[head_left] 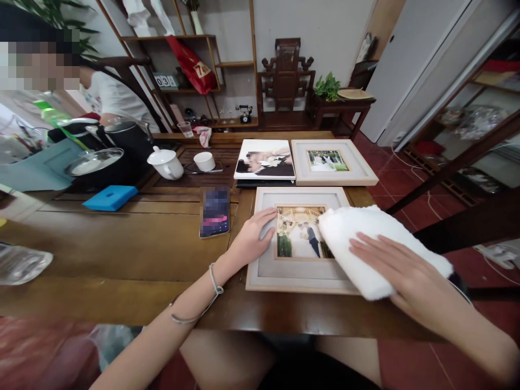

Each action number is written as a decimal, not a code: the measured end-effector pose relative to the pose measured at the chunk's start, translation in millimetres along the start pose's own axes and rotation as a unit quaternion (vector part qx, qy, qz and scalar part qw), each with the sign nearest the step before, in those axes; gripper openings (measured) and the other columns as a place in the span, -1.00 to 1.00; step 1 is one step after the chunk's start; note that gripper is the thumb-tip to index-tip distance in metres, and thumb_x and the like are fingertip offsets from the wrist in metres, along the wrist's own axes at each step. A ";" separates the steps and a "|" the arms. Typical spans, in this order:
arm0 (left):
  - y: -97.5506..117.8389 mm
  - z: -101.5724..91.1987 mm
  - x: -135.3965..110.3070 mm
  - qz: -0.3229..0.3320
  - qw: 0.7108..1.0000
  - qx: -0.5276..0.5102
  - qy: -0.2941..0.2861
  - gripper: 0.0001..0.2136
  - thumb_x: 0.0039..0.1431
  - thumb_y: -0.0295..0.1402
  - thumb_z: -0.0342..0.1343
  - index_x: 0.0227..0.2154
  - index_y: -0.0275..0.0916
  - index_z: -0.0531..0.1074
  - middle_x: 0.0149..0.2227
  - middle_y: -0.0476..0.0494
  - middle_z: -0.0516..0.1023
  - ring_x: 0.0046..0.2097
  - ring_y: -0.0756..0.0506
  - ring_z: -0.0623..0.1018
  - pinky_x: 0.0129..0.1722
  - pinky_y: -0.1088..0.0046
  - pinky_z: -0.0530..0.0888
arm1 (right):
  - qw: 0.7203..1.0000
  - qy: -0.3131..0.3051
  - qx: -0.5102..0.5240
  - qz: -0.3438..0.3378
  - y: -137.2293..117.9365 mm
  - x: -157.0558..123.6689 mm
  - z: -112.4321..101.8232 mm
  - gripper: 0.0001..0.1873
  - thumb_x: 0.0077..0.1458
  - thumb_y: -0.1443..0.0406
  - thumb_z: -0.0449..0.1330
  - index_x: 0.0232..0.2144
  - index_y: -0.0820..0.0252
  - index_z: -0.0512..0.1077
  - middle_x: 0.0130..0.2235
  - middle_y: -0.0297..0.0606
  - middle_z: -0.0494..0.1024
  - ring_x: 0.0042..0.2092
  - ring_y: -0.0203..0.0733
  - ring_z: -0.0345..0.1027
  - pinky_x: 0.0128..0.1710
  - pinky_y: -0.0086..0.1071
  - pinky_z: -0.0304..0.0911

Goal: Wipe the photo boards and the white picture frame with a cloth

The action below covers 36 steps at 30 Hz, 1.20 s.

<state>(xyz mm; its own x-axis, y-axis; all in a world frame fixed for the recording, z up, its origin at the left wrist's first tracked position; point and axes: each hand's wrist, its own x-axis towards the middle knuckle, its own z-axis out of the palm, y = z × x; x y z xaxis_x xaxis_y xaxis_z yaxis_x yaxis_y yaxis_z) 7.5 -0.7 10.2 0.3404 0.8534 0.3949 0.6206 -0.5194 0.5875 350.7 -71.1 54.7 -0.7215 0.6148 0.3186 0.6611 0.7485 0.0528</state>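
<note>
A picture frame (266,276) with a pale wooden border and a wedding photo lies flat near the table's front edge. My left hand (255,235) rests on its left side, fingers stretched toward the photo and thumb apart. Over the right side of the same frame lies a folded white towel (345,233), which hides that part of the frame. On top of the towel, my right hand (396,265) presses with long, nearly flat fingers; its thumb is hidden.
Behind lie a second framed photo (365,172) and a white-edged photo panel (264,143). A phone (215,214), a blue box (109,198), a lidded white cup (166,162) and a small white cup (204,161) are to the left. Another person (117,95) sits at the far left.
</note>
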 end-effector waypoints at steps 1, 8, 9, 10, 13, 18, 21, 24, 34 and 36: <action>0.6 -0.2 0.4 -0.001 1.000 -0.001 0.002 -0.65 0.25 -0.43 0.05 0.09 -0.29 0.44 0.17 -0.32 0.48 0.22 -0.22 0.46 0.26 0.05 0.37 | 1.000 0.012 0.012 0.007 10.6 9.0 0.1 -0.18 -0.01 0.63 -0.04 0.32 0.21 0.14 0.25 -0.07 0.37 0.31 -0.02 0.15 0.24 0.03 0.17; 5.4 -0.8 2.1 -0.004 0.999 -0.039 0.023 -0.75 0.22 -0.44 0.11 -0.06 -0.24 0.56 0.06 -0.24 0.58 0.12 -0.19 0.55 0.20 0.13 0.45 | 0.992 0.080 0.100 -0.002 38.1 137.0 14.2 -0.36 0.06 0.52 0.04 0.22 0.29 0.27 0.24 0.02 0.37 0.31 0.03 0.13 0.26 0.11 0.09; 5.9 -1.0 2.1 -0.003 0.999 -0.041 0.025 -0.76 0.21 -0.45 0.12 -0.09 -0.24 0.57 0.04 -0.23 0.60 0.11 -0.19 0.56 0.19 0.15 0.46 | 0.991 0.072 0.108 -0.030 35.2 156.6 19.9 -0.37 0.05 0.52 0.05 0.20 0.34 0.29 0.25 0.05 0.35 0.33 0.02 0.10 0.28 0.10 0.06; 6.4 -1.3 2.2 -0.003 0.999 -0.041 0.026 -0.78 0.21 -0.46 0.12 -0.12 -0.24 0.58 0.01 -0.22 0.61 0.08 -0.19 0.58 0.17 0.16 0.48 | 0.990 0.051 0.114 -0.060 31.3 173.9 26.4 -0.40 0.04 0.52 0.07 0.18 0.39 0.31 0.26 0.07 0.33 0.34 0.02 0.06 0.29 0.07 0.02; 7.5 -2.8 2.2 -0.009 0.999 -0.035 0.026 -0.79 0.19 -0.49 0.12 -0.16 -0.22 0.59 -0.06 -0.20 0.65 -0.02 -0.18 0.63 0.05 0.21 0.55 | 0.985 -0.046 0.120 -0.118 19.3 206.3 46.3 -0.32 -0.03 0.58 0.10 0.20 0.47 0.28 0.31 0.09 0.25 0.39 -0.01 -0.08 0.34 -0.02 -0.10; 5.5 -2.3 2.3 0.006 0.999 -0.042 0.023 -0.78 0.19 -0.51 0.12 -0.16 -0.22 0.60 -0.07 -0.19 0.66 0.01 -0.19 0.62 0.08 0.21 0.53 | 0.977 -0.133 0.124 -0.108 24.1 194.1 51.3 -0.31 -0.03 0.61 0.05 0.20 0.41 0.27 0.30 0.04 0.27 0.37 -0.07 -0.02 0.33 -0.03 -0.07; 3.5 -0.5 2.1 0.008 0.998 -0.048 0.031 -0.78 0.20 -0.48 0.12 -0.14 -0.27 0.60 -0.03 -0.24 0.64 0.10 -0.20 0.57 0.16 0.15 0.48 | 0.978 -0.156 0.101 -0.096 46.5 163.5 38.0 -0.32 -0.07 0.64 -0.01 0.13 0.30 0.37 0.26 -0.04 0.35 0.32 -0.09 0.11 0.30 -0.02 -0.01; 2.8 0.4 1.8 0.008 0.998 -0.052 0.029 -0.78 0.21 -0.47 0.12 -0.13 -0.27 0.59 -0.01 -0.25 0.63 0.12 -0.21 0.56 0.18 0.11 0.47 | 0.985 -0.155 0.041 -0.057 69.2 127.0 25.8 -0.31 -0.10 0.64 -0.02 0.10 0.27 0.41 0.22 -0.06 0.41 0.28 -0.03 0.20 0.26 0.02 0.07; 3.3 0.4 1.4 0.006 0.998 -0.050 0.032 -0.79 0.21 -0.47 0.12 -0.14 -0.24 0.59 -0.01 -0.22 0.63 0.13 -0.20 0.55 0.19 0.11 0.47 | 0.994 -0.045 -0.078 -0.063 -37.8 26.3 -24.0 -0.27 -0.38 0.56 0.01 -0.05 0.20 0.45 -0.06 -0.14 0.63 -0.11 -0.05 0.52 -0.21 -0.24 0.43; 3.3 0.2 1.3 0.006 0.998 -0.047 0.029 -0.79 0.22 -0.47 0.11 -0.13 -0.25 0.59 -0.01 -0.23 0.63 0.13 -0.20 0.55 0.19 0.12 0.47 | 0.997 -0.029 -0.033 -0.070 -56.0 22.7 -33.2 -0.27 -0.41 0.52 0.01 -0.07 0.17 0.45 -0.12 -0.21 0.65 -0.19 -0.09 0.53 -0.22 -0.27 0.41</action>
<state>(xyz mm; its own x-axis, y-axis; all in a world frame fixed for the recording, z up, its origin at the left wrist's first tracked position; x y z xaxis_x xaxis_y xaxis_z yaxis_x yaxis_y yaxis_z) 10.2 -1.3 12.5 0.3050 0.8439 0.4413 0.5468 -0.5346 0.6444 304.2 -107.3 90.4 -0.8167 0.5209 0.2484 0.5643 0.8110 0.1546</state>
